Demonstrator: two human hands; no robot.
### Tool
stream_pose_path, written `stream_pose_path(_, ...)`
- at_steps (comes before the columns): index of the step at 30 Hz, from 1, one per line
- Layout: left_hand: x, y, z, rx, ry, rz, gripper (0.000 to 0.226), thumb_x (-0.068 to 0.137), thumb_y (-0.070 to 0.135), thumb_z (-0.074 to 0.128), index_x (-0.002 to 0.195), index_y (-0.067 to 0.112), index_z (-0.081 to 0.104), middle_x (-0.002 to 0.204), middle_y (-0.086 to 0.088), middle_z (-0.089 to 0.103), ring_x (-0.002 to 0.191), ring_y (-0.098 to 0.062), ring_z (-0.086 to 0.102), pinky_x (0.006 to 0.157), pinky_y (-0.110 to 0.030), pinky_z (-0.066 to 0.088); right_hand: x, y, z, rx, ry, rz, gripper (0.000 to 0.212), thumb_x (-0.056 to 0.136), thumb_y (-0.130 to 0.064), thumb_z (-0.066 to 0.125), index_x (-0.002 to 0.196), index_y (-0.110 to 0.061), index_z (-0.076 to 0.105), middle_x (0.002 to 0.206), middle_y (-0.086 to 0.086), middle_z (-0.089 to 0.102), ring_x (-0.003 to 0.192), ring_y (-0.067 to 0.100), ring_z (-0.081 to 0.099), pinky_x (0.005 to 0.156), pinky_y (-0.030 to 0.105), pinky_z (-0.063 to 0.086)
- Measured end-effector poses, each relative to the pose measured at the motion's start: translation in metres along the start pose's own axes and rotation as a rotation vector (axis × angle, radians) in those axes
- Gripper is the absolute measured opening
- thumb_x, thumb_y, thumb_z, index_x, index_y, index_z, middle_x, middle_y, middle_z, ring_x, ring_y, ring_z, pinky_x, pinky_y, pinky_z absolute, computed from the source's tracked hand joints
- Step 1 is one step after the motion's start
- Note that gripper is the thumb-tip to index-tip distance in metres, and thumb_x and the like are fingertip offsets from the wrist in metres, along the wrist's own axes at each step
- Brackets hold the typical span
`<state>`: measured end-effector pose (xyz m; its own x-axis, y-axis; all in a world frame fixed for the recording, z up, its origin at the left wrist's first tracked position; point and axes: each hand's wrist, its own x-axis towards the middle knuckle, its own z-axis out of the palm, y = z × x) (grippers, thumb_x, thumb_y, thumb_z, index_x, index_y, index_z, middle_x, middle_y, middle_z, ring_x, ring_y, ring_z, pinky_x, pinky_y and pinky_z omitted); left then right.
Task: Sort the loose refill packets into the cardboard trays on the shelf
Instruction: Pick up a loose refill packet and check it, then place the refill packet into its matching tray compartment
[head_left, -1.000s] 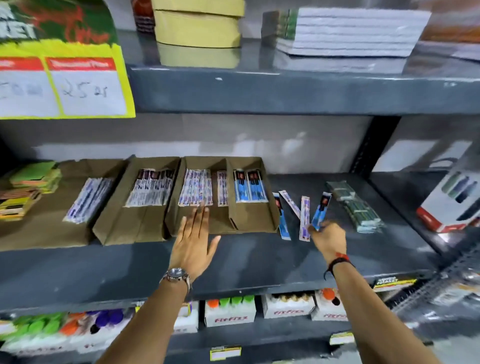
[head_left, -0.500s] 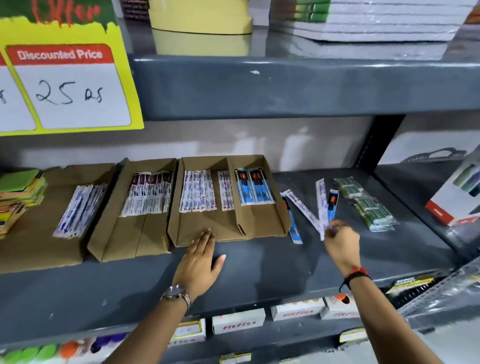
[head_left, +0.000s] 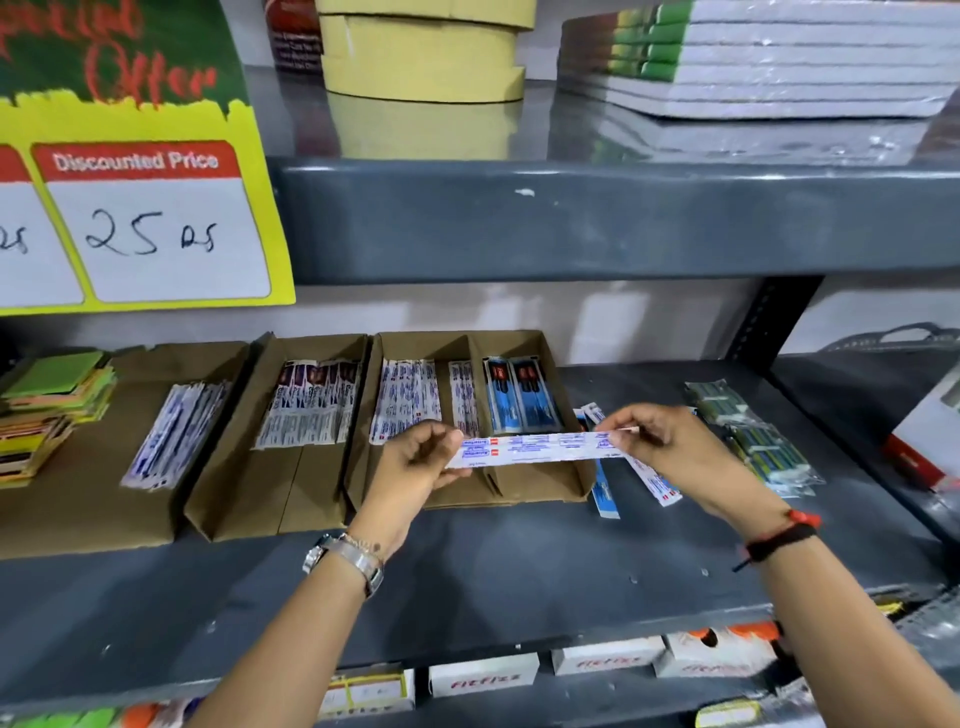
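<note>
A long white refill packet (head_left: 540, 449) with blue print stretches level between my two hands, just above the front of the two-part cardboard tray (head_left: 576, 483). My left hand (head_left: 415, 462) pinches its left end and my right hand (head_left: 670, 452) pinches its right end. That tray holds white packets (head_left: 408, 402) on its left side and blue packets (head_left: 522, 395) on its right. Two loose packets lie on the shelf beside the tray: a blue one (head_left: 605, 496) and a white one (head_left: 657, 483). Further left, a second tray (head_left: 244, 499) holds dark-topped packets (head_left: 311, 405).
A flat cardboard sheet (head_left: 78, 499) at the left carries white packets (head_left: 176, 434) and a stack of coloured pads (head_left: 52, 405). Green wrapped packs (head_left: 753, 436) lie right of my hands. A yellow price sign (head_left: 140, 208) hangs above. The shelf's front edge (head_left: 467, 639) is near my forearms.
My right hand lifted a white packet off the shelf and brought it left. My left hand left the tray's front and took the packet's other end. The camera moved closer.
</note>
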<state>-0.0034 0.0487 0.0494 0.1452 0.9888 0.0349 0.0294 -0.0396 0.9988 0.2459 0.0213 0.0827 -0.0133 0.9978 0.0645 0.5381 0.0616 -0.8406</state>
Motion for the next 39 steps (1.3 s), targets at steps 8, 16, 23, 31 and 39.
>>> stream_pose_path(8, 0.006, -0.001, -0.006, 0.077, 0.057, 0.057, 0.021, 0.088, 0.005, 0.054, 0.073, 0.017, 0.062, 0.080, -0.005, 0.064, 0.085, -0.020, 0.056, 0.084, -0.033, 0.044, -0.001, 0.001, -0.010, -0.032, -0.110, -0.003, 0.034, 0.081, 0.004, 0.063, 0.072, -0.029, 0.060, 0.069, -0.005, 0.062, 0.058, -0.012, 0.057, 0.067, 0.005, 0.047)
stream_pose_path(16, -0.010, -0.050, -0.024, 0.820, 0.107, 0.096, 0.070, 0.085, 0.059, 0.022, 0.130, 0.009, 0.042, 0.126, -0.016, 0.054, 0.113, -0.029, 0.051, 0.091, -0.030, 0.041, 0.026, -0.014, 0.042, 0.456, 0.044, 0.147, 0.021, 0.087, 0.010, 0.050, 0.103, 0.008, 0.064, 0.078, 0.005, 0.060, 0.068, 0.010, 0.054, 0.053, 0.005, 0.051)
stream_pose_path(23, -0.014, -0.092, -0.028, 1.169, -0.042, 0.119, 0.082, 0.090, 0.058, 0.008, 0.107, -0.002, 0.061, 0.113, -0.020, 0.064, 0.103, -0.033, 0.060, 0.095, -0.034, 0.037, 0.095, -0.039, 0.127, 0.175, 0.182, 0.141, 0.018, 0.083, -0.001, 0.061, 0.098, 0.005, 0.069, 0.103, 0.017, 0.072, 0.098, 0.025, 0.067, 0.090, 0.031, 0.051)
stream_pose_path(31, -0.012, -0.096, -0.029, 1.142, -0.039, 0.124, 0.081, 0.088, 0.061, 0.013, 0.108, -0.002, 0.061, 0.114, -0.020, 0.063, 0.105, -0.033, 0.059, 0.088, -0.047, 0.045, 0.130, -0.035, 0.162, -0.153, 0.074, 0.219, 0.024, 0.089, 0.006, 0.042, 0.100, 0.012, 0.063, 0.107, 0.025, 0.066, 0.094, 0.029, 0.065, 0.076, 0.022, 0.053)
stream_pose_path(39, -0.010, -0.101, -0.030, 1.153, -0.045, 0.119, 0.082, 0.087, 0.062, 0.011, 0.114, 0.000, 0.058, 0.119, -0.019, 0.060, 0.110, -0.033, 0.056, 0.093, -0.049, 0.040, 0.127, -0.039, 0.146, -0.266, 0.014, 0.211, 0.020, 0.089, 0.009, 0.041, 0.081, 0.005, 0.059, 0.101, 0.017, 0.059, 0.087, 0.024, 0.059, 0.078, 0.020, 0.049)
